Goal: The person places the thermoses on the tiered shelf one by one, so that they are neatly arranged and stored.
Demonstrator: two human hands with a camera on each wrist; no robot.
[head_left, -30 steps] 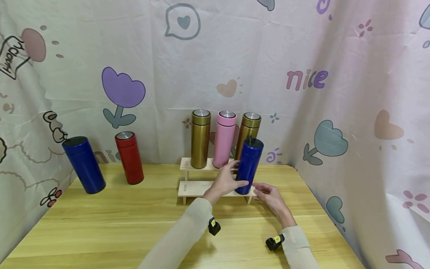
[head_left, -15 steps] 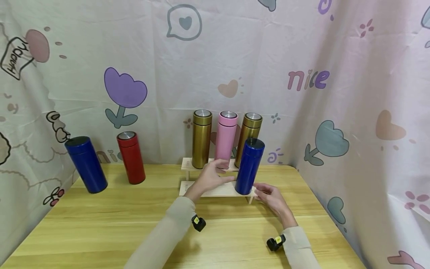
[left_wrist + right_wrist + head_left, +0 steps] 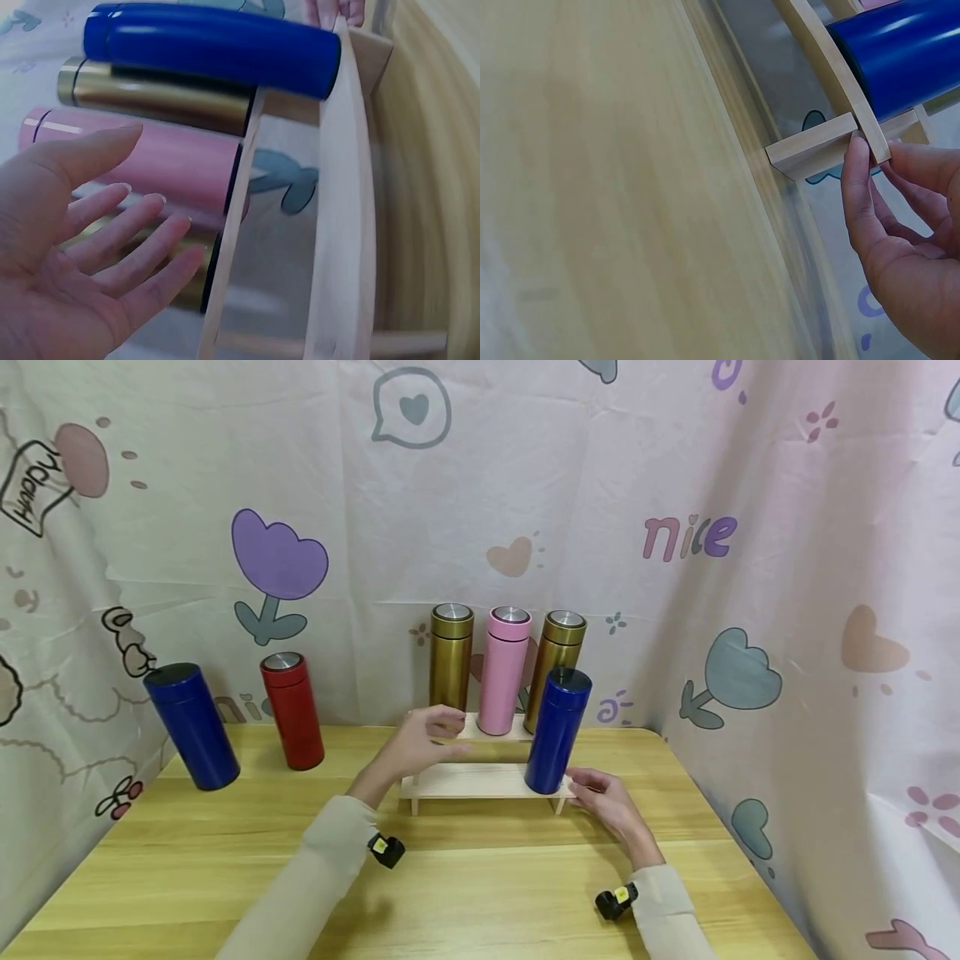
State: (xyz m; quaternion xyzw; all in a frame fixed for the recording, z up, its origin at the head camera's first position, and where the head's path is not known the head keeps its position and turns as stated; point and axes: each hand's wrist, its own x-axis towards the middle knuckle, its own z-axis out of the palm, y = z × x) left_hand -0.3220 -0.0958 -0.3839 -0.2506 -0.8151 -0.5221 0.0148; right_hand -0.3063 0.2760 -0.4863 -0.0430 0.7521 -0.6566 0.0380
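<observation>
A two-tier wooden rack (image 3: 465,783) stands at the back of the table. On its lower tier, at the right end, a blue thermos bottle (image 3: 558,731) is upright. Two gold thermos bottles (image 3: 450,660) flank a pink thermos bottle (image 3: 504,672) on the upper tier. My left hand (image 3: 412,743) hovers in front of the rack's left side, fingers spread and nothing held, as the left wrist view also shows. With thumb and finger, my right hand (image 3: 907,217) pinches the right end of the lower board, beside the blue bottle.
A second blue thermos bottle (image 3: 193,727) and a red thermos bottle (image 3: 292,710) stand on the wooden table (image 3: 495,885) at the left. A patterned cloth (image 3: 360,527) hangs close behind the table and along its sides.
My left hand has let go of the blue bottle on the rack and moved left, away from it. My right hand has stayed at the rack's end.
</observation>
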